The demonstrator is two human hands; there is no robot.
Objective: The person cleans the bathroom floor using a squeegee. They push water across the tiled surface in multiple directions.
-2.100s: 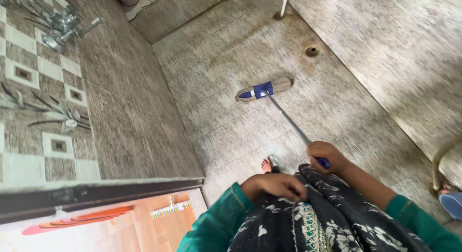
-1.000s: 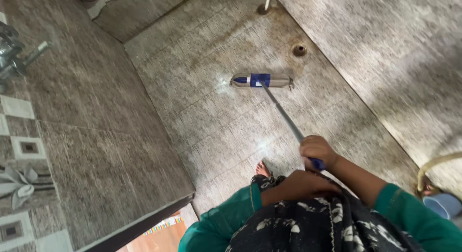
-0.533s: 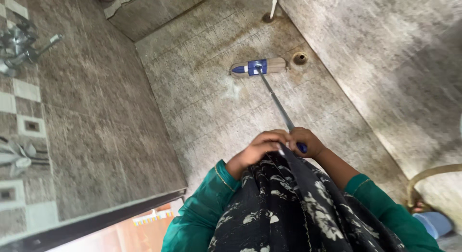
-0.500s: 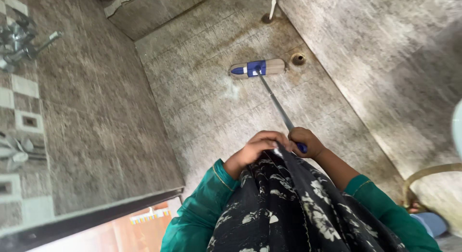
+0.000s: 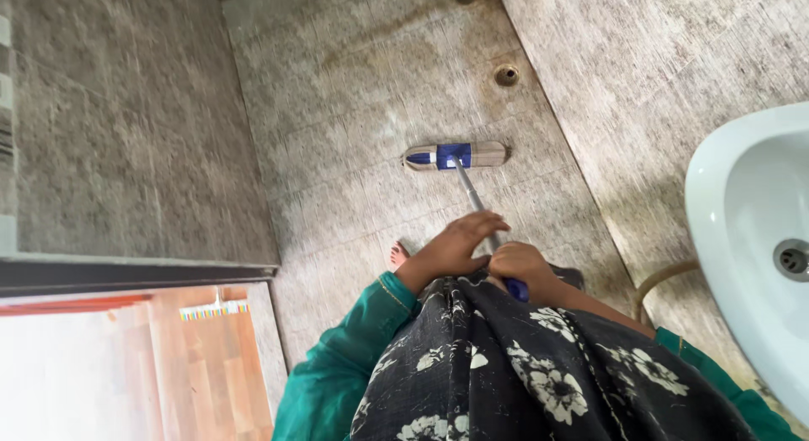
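The right hand (image 5: pixel 520 265) grips the mop handle (image 5: pixel 474 198) while the left hand (image 5: pixel 456 245) rests half-open on it, mop head (image 5: pixel 456 155) flat on the tiled floor (image 5: pixel 354 112).

Two hands are seen at the centre of the frame, the left hand (image 5: pixel 455 247) and the right hand (image 5: pixel 518 266). One mop (image 5: pixel 456 155), one floor drain (image 5: pixel 506 74), one white basin (image 5: pixel 725 205) at the right edge and one bare foot (image 5: pixel 397 256) are counted.

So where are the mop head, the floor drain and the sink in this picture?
mop head (image 5: pixel 456 155): head view, on its blue middle clamp.
floor drain (image 5: pixel 506 74): head view, on the round opening.
sink (image 5: pixel 742 188): head view, on the white basin wall.
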